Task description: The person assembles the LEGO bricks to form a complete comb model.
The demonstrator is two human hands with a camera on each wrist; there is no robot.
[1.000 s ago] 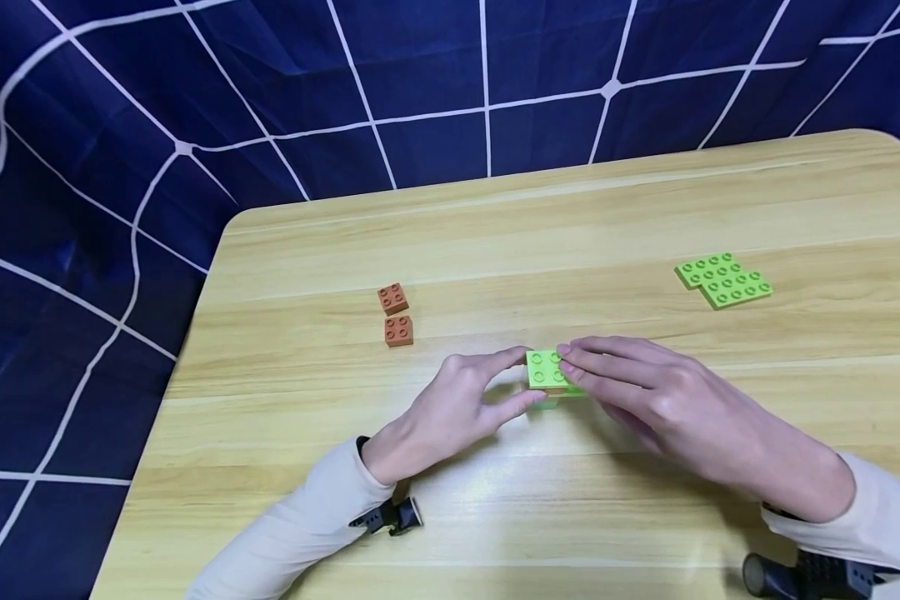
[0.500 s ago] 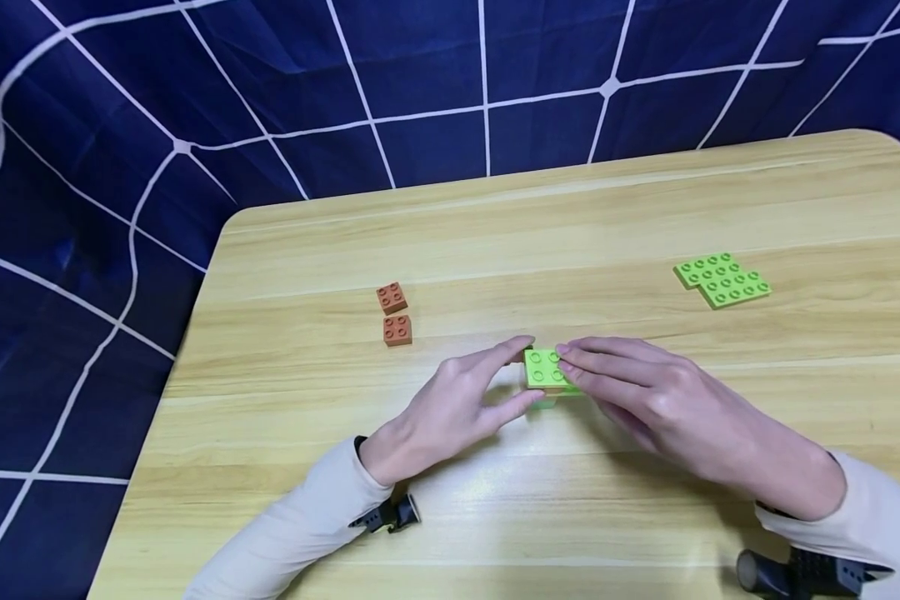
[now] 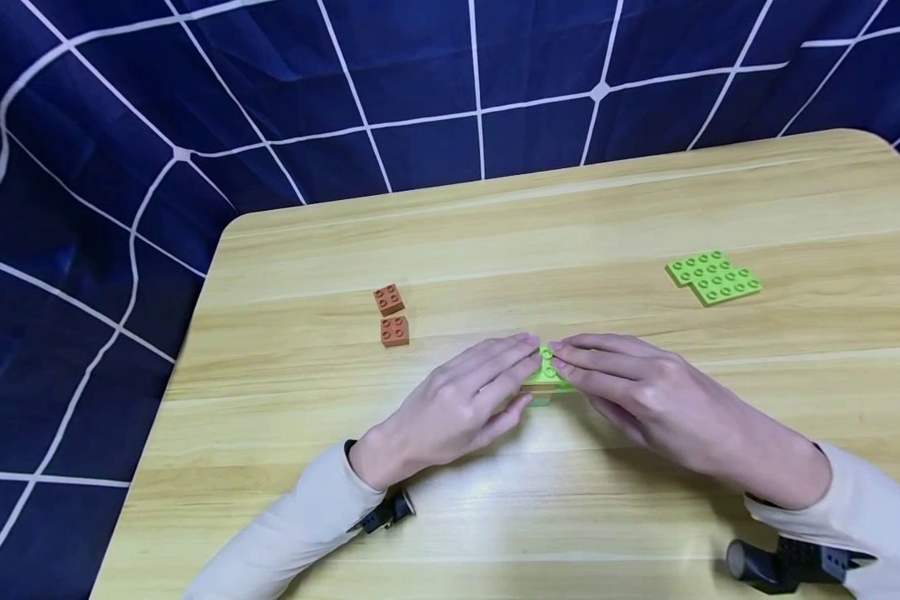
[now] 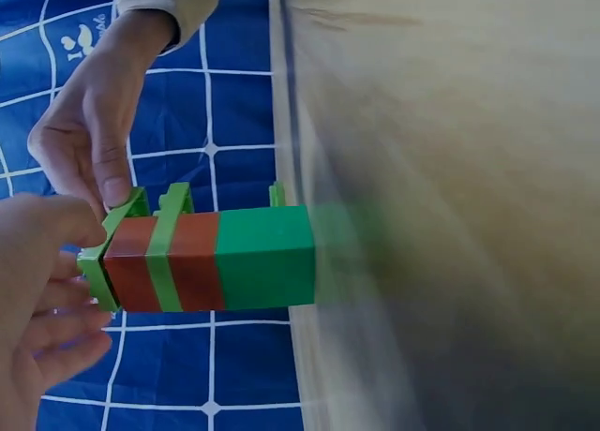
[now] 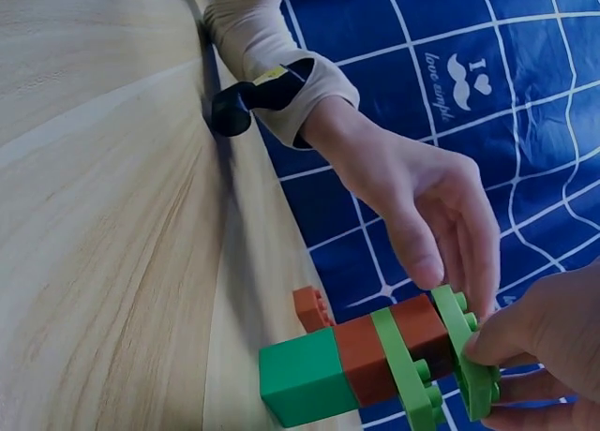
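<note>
A tower of building bricks stands on the table between both hands. From the table up it has a dark green brick, a red-brown brick, a light green plate, another red-brown brick and a light green top plate. My right hand pinches the top plate's right end, thumb at its edge and fingers over its studs. My left hand lays extended fingers over the left end; in the right wrist view its thumb sits just beside that end.
Two loose red-brown bricks lie to the left of centre on the wooden table. Toward the right back lie light green plates, side by side. A dark blue cloth with white lines hangs behind the table.
My left hand has moved from the sides of the top plate's left end to over its top, covering studs. The right hand stays at its end. The view has shifted slightly.
</note>
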